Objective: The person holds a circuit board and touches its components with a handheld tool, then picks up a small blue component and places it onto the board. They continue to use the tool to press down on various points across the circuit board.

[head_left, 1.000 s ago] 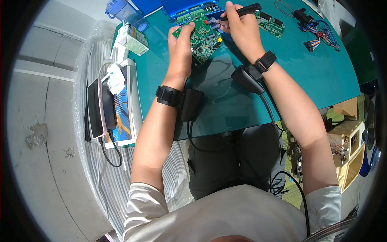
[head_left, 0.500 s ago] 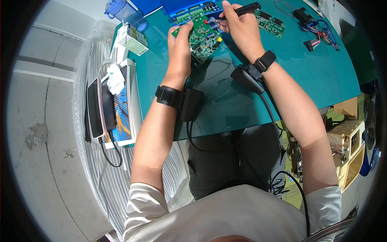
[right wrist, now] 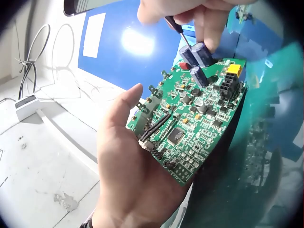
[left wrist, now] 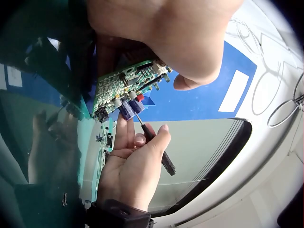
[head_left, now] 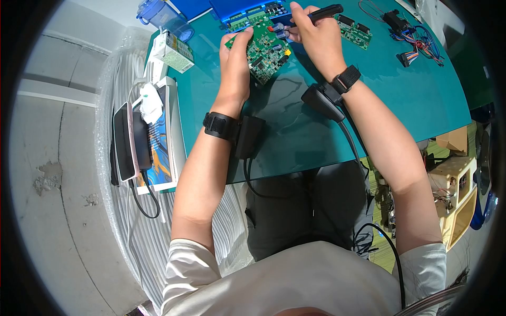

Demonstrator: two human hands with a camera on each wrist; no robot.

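Note:
The left hand [head_left: 235, 68] grips a green circuit board [head_left: 266, 55] by its left edge, holding it tilted above the table; in the right wrist view the thumb of that hand [right wrist: 130, 161] lies along the board's edge. Pinched in the right hand [head_left: 320, 45] is a black-handled screwdriver [head_left: 325, 12]. Its thin metal shaft reaches between the blue capacitors [right wrist: 202, 54] at one end of the board, as the right wrist view shows. A fingertip of the right hand [left wrist: 130, 175] is beside these capacitors in the left wrist view. Whether the tip touches the board cannot be seen.
Behind the hands lies a blue case [head_left: 245, 8] with a board in it. Right of it are another green board [head_left: 354, 32] and bundled wires [head_left: 419, 45]. A small carton [head_left: 174, 51] and a blue-lidded jug [head_left: 166, 21] stand at the left.
The right hand and the screwdriver handle have shifted very slightly to the right. The left hand and the board look almost unmoved.

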